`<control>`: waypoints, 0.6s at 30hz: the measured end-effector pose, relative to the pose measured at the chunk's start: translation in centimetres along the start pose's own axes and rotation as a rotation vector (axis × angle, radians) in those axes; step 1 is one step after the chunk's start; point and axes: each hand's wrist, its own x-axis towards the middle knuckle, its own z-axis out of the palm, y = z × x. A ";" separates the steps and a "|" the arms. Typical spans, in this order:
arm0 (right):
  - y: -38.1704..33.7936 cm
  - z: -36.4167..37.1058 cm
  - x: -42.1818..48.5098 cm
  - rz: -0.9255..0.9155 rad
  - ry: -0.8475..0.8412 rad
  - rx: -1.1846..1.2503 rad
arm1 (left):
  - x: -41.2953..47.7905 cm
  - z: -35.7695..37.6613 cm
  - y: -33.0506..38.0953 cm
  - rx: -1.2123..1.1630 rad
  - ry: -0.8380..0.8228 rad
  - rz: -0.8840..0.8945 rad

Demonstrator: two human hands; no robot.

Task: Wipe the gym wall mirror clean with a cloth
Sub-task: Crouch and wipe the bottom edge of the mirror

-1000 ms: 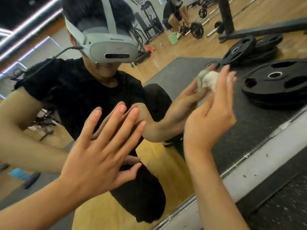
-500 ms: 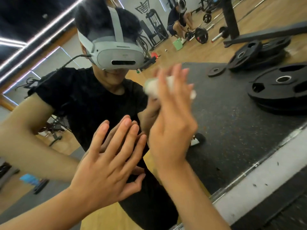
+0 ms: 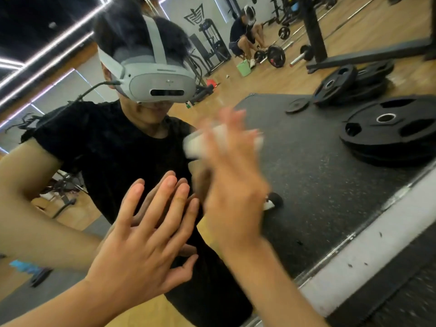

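The wall mirror (image 3: pixel 306 161) fills most of the view and reflects a person in a black shirt with a grey headset. My left hand (image 3: pixel 144 241) lies flat on the glass at lower centre, fingers straight and spread. My right hand (image 3: pixel 233 185), blurred by motion, presses a white cloth (image 3: pixel 195 145) against the mirror with straight fingers just right of my left hand. Most of the cloth is hidden behind the palm; its ends stick out on both sides.
The mirror's white lower frame (image 3: pixel 354 267) runs diagonally at lower right, with dark rubber flooring (image 3: pixel 401 303) beyond it. Reflected in the glass are stacked black weight plates (image 3: pixel 387 128), a rubber mat, a wooden floor and a crouching person (image 3: pixel 243 34) by a barbell.
My right hand has swept the cloth leftward across the glass, from near the reflected weight plates to beside my left hand. My left hand stayed flat on the mirror.
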 end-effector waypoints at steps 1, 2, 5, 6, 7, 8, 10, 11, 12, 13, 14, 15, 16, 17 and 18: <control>-1.1 0.0 -1.3 -0.102 -0.099 0.024 | 0.0 0.0 0.1 -0.006 0.000 0.003; -0.7 -0.5 -1.6 -0.176 -0.157 0.027 | 0.1 0.0 0.0 -0.009 -0.002 0.005; 4.1 -3.2 0.8 -0.040 -0.120 -0.060 | 0.1 0.0 -0.2 -0.017 -0.034 0.010; 5.5 -4.1 2.0 0.075 -0.070 -0.097 | 0.0 0.1 -0.2 -0.023 -0.033 0.005; 6.3 -4.9 3.4 0.183 -0.022 -0.124 | 0.0 0.4 -0.1 -0.035 -0.021 -0.003; 6.7 -5.2 4.8 0.284 0.022 -0.135 | 0.0 0.6 -0.1 -0.054 -0.013 -0.009; 6.1 -4.4 7.6 0.426 0.157 -0.141 | 0.1 0.9 0.0 -0.074 -0.005 0.001; 5.2 -3.4 8.6 0.443 0.222 -0.151 | 0.2 1.0 0.0 -0.080 0.003 0.010; 4.0 -2.3 9.1 0.419 0.260 -0.161 | 0.2 1.2 0.0 -0.086 0.020 0.015; 2.4 -1.1 9.0 0.353 0.267 -0.163 | 0.2 1.3 0.0 -0.102 0.040 0.008; 0.6 0.0 8.0 0.277 0.238 -0.146 | 0.3 1.3 0.0 -0.123 0.055 0.006; -0.9 0.5 6.1 0.200 0.168 -0.131 | 0.3 1.4 -0.1 -0.149 0.064 0.019; -1.7 0.4 3.9 0.104 0.058 -0.134 | 0.3 1.4 -0.1 -0.185 0.076 0.032; -1.9 -0.3 1.7 -0.004 -0.062 -0.153 | 0.3 1.4 -0.2 -0.218 0.093 0.038; -1.2 -1.3 0.1 -0.105 -0.163 -0.192 | 0.4 1.4 -0.2 -0.239 0.105 0.047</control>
